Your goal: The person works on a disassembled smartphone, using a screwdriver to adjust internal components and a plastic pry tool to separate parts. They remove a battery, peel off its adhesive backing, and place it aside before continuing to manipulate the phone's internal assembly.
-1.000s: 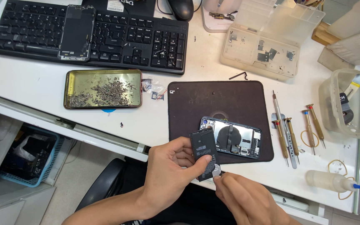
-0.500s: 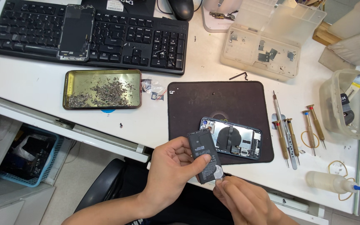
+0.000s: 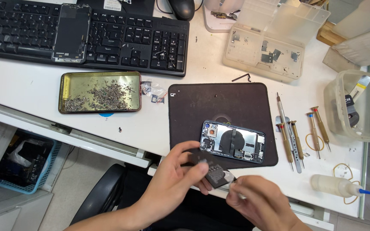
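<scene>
Left hand [image 3: 174,179]: closed around a flat black phone battery [image 3: 213,170], held over the surface's near edge, just below the opened phone body [image 3: 233,141] on the dark mat [image 3: 219,102]. Right hand [image 3: 260,201]: pinching at the battery's lower corner. Step judged: working that corner; next calls for a fine, steady pull.

Black battery [image 3: 213,170]; dark mat [image 3: 219,102]; gold tray [image 3: 65,87].

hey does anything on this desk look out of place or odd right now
Yes. A detached phone screen lies on top of the keyboard, covering keys. A few small loose parts also sit on the number pad. Stray bits lie on the bare desk outside the screw tray.
</scene>
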